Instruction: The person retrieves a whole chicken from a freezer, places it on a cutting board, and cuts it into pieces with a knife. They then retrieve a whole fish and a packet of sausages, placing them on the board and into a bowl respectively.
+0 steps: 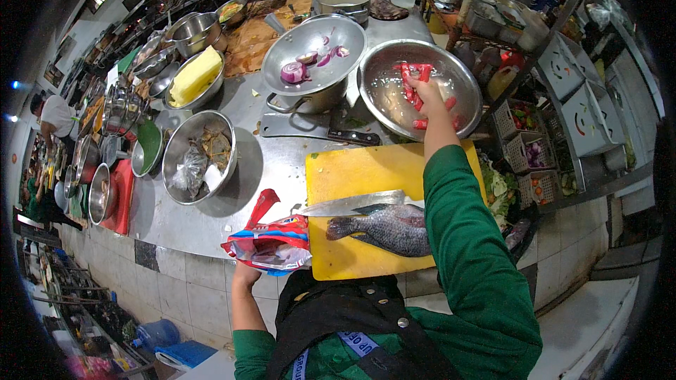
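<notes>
The right hand point(421, 88) reached into the large steel bowl point(394, 109) with its grip clenched on red pieces point(412, 74), probably chilli or pepper, while the left hand point(243, 274), low at the desk point(274, 169) edge, grasped a red and blue plastic packet point(271, 243). The whole fish point(384, 229) lay on the yellow cutting board point(366, 169) with a cleaver point(352, 204) resting across it. The outstretched sleeve passed directly above that blade, so a careless withdrawal risked snagging it and knocking it off the board.
</notes>
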Available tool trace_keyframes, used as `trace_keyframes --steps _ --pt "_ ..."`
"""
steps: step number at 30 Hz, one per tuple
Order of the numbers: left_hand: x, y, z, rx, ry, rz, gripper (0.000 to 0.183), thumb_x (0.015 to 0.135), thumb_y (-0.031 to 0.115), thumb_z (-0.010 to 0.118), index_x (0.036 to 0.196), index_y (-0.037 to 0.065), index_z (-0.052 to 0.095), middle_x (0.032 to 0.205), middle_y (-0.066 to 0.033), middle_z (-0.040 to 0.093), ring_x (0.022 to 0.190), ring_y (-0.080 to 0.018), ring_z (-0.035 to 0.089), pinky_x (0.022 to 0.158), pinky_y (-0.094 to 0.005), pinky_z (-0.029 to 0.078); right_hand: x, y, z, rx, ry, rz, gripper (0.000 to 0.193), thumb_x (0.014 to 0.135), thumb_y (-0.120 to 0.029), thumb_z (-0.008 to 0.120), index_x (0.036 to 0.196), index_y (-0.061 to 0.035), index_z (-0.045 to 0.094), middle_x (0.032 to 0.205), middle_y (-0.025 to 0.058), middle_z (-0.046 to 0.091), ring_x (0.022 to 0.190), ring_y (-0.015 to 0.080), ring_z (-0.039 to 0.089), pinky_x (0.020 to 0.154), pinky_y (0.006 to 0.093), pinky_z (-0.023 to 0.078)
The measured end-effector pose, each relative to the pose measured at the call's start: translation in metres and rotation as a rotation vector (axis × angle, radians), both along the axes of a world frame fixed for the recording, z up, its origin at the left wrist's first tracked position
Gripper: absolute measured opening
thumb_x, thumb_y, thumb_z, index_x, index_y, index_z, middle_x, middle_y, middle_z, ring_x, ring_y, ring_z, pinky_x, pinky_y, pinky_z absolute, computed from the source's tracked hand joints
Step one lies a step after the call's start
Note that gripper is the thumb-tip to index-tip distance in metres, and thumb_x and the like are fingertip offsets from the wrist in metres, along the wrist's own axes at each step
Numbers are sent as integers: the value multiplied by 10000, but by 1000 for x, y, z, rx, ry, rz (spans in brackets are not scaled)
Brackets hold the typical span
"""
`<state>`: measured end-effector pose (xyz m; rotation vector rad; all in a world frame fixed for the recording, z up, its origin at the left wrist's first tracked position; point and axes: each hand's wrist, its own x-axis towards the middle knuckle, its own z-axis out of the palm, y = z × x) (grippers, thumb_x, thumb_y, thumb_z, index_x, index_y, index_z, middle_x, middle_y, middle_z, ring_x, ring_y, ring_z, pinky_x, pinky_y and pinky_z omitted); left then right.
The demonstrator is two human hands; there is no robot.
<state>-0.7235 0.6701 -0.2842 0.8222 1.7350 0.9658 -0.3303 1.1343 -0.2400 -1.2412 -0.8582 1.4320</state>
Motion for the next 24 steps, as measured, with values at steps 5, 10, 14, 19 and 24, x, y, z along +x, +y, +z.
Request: trace_keyframes --steps 5,10,14,19,24 --pt "-3 0 -7 35 -9 -18 500 832 13 615 1305 33 455 1226 -106 565 1093 -220 563 932 -368 468 6 4 0 45 146 38 153 878 -84 616 1027 -50 604 869 83 644 701 194 637 625 331 542" --pt "-5 -2 -7 -35 -76 17 504 827 4 608 1306 31 453 1202 -116 581 1070 -228 582 912 -366 479 3 -2 7 54 294 -128 163 870 -51 608 1030 -38 579 868 102 635 720 211 638 604 343 549" --pt "-1 -1 0 -34 4 1 486 836 7 596 1299 25 453 1181 -122 596 1052 -234 597 892 -367 491 2 -5 12 18 146 -260 125 851 -58 638 951 -48 564 761 83 590 626 178 583 498 327 496" --pt "1 -2 4 -24 42 -6 462 848 13 582 1291 18 452 1165 -123 607 1049 -237 599 893 -364 489 6 9 0 54 234 -369 97 787 -26 592 866 -51 540 662 52 520 543 167 524 456 318 449" --pt "-5 -5 -6 -29 52 -35 433 857 22 573 1277 15 464 1152 -124 615 1039 -238 602 894 -358 486 10 24 -14 211 496 -262 255 761 57 475 1009 0 459 839 103 552 782 225 568 712 336 475"
